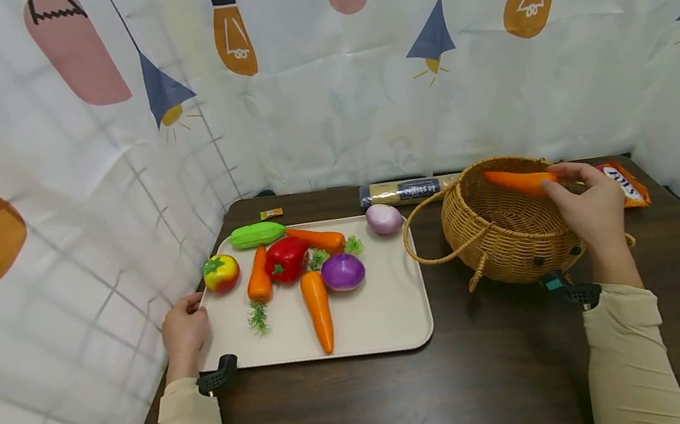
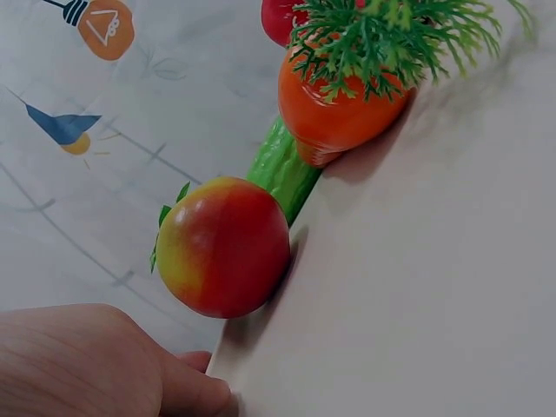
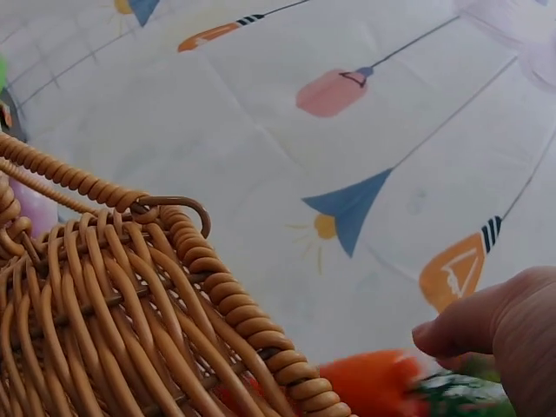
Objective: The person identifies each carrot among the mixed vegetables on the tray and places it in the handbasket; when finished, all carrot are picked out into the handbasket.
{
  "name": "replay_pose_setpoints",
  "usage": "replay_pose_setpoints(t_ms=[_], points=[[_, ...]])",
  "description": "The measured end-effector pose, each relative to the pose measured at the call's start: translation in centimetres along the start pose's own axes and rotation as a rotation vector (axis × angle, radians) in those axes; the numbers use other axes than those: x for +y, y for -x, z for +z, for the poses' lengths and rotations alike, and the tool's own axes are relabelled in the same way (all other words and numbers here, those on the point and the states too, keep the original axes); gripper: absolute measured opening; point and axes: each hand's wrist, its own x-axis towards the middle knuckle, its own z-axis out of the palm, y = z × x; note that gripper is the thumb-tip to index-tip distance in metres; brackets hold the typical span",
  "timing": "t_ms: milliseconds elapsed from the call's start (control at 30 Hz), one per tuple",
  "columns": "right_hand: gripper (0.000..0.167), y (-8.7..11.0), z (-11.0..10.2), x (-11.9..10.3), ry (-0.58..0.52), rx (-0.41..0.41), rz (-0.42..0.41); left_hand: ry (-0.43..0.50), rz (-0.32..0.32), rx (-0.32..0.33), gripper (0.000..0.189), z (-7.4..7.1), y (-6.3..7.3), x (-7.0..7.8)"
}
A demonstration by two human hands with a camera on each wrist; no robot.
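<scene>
My right hand (image 1: pixel 593 207) pinches an orange carrot (image 1: pixel 516 180) by its leafy end, over the mouth of a wicker basket (image 1: pixel 507 253). Green leaves show beside the fingers in the right wrist view. At the left edge of a cream tray (image 1: pixel 382 315), my left hand (image 1: pixel 187 334) grips the rim, its thumb on top. On that tray lie a red-and-yellow fruit (image 1: pixel 221 273), a green cucumber-like vegetable (image 1: pixel 258 234), a red bell pepper (image 1: pixel 287 259), a purple onion (image 1: pixel 343 271), a paler purple bulb (image 1: pixel 384 219) and three carrots (image 1: pixel 318 310).
Behind the tray and basket lies a gold and blue package (image 1: pixel 406 191). A red-orange snack packet (image 1: pixel 626 184) lies right of the basket, and a small wrapped sweet (image 1: pixel 271 213) at the back left. The basket's handle (image 1: pixel 436 260) leans toward the tray. A printed curtain (image 1: pixel 326 119) surrounds the table.
</scene>
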Motion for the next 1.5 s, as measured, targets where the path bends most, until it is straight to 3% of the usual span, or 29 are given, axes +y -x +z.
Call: replay_pose_setpoints(t_ms=[233,467,767,933,1067,1233,1500], points=[[0.039,0.2,0.2,-0.2,-0.034,-0.013,-0.051,0.004,-0.006,0.0,0.043,0.0,0.0,0.1],[0.034,1.2,1.3,-2.1,-0.042,-0.007,-0.147,0.011,-0.003,0.001,0.042,0.0,-0.1,0.2],[0.022,3.8,5.3,-5.2,-0.142,-0.089,-0.345,0.005,-0.002,0.007,0.041,-0.2,0.1,0.2],[0.02,6.5,7.7,-8.1,-0.22,-0.195,-0.405,0.005,-0.002,0.004,0.041,-0.1,0.1,0.2],[0.018,8.6,8.9,-10.0,-0.239,-0.303,-0.395,0.005,0.0,0.002,0.041,0.0,0.1,0.1],[0.019,8.9,12.0,-7.5,-0.275,-0.383,-0.359,0.004,0.007,0.003,0.041,0.1,0.0,0.1],[0.023,11.4,15.7,-6.6,-0.346,-0.575,-0.146,-0.001,0.001,0.009,0.041,-0.1,0.2,0.2]])
